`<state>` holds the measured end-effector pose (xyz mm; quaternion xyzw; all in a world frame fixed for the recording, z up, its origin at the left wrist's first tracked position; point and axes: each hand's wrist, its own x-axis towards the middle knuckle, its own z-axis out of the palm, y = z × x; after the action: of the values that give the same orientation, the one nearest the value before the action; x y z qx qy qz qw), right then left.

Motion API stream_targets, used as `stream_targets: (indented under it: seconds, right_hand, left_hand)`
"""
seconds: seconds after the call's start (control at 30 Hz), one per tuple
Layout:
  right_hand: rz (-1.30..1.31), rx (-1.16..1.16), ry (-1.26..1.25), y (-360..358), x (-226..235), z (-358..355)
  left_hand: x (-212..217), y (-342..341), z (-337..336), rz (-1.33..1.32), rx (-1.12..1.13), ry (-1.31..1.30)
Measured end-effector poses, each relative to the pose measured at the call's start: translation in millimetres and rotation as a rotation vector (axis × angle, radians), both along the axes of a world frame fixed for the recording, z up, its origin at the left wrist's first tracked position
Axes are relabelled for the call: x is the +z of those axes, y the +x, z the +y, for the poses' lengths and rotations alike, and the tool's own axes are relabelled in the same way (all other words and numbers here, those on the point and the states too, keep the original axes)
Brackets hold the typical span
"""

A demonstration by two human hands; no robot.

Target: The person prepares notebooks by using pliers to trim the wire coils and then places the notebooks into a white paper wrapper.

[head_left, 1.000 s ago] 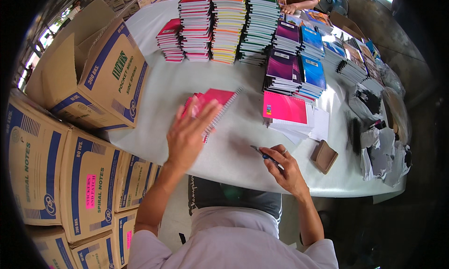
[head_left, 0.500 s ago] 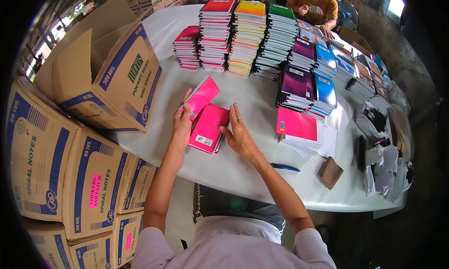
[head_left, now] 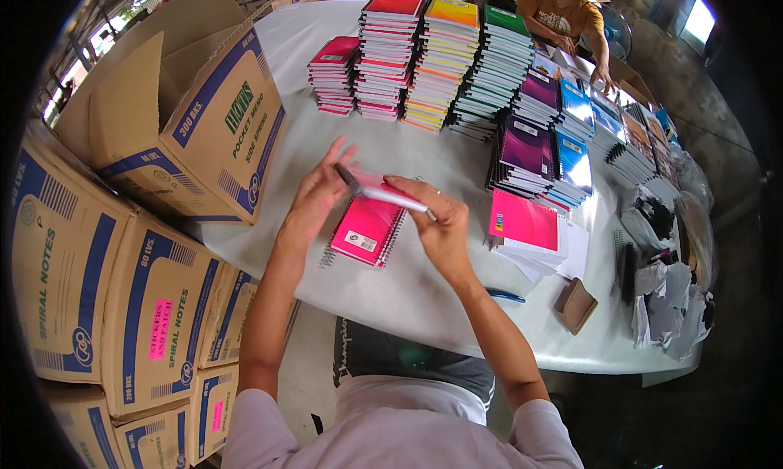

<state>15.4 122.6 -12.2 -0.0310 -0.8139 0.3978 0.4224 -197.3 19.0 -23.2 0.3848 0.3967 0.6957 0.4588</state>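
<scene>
My right hand (head_left: 444,224) pinches the edge of a small spiral notebook (head_left: 393,195), which is tilted, blurred by motion, and shows its white pages. At its spiral end, my left hand (head_left: 316,188) has its fingers spread; whether it touches the wire I cannot tell. Below them on the table lies a short stack of pink spiral notebooks (head_left: 363,228), wire bindings along its sides. To the right, a pink cover (head_left: 522,220) rests on loose white sheets (head_left: 575,249).
Tall stacks of red (head_left: 383,57), yellow (head_left: 444,61) and green notebooks (head_left: 493,69) stand at the back. Cartons (head_left: 220,134) line the left. A blue-handled tool (head_left: 506,294) and a brown block (head_left: 577,306) lie at the near right. A co-worker (head_left: 563,16) reaches over the far stacks.
The held notebook has passed from my left hand to my right and tipped nearly flat above the pink stack. My left fingers have spread. The co-worker's arm has reached farther right.
</scene>
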Motion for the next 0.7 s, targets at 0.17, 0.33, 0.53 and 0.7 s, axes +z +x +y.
stream_targets:
  seconds: [0.17,0.33,0.53,0.7]
  right_hand:
    - [-0.425,-0.048,0.507,16,-13,-21]
    - [-0.764,-0.095,0.562,109,55,35]
    - [-0.946,0.074,0.299,146,49,85]
    - [-0.9,0.148,0.278,142,55,90]
  left_hand:
    - [-8,-11,-13,0.496,-0.043,-0.31]
    - [-4,27,-15,1.146,0.17,-0.277]
    - [29,80,-1,1.386,0.351,0.001]
    - [28,99,-1,1.386,0.325,0.058]
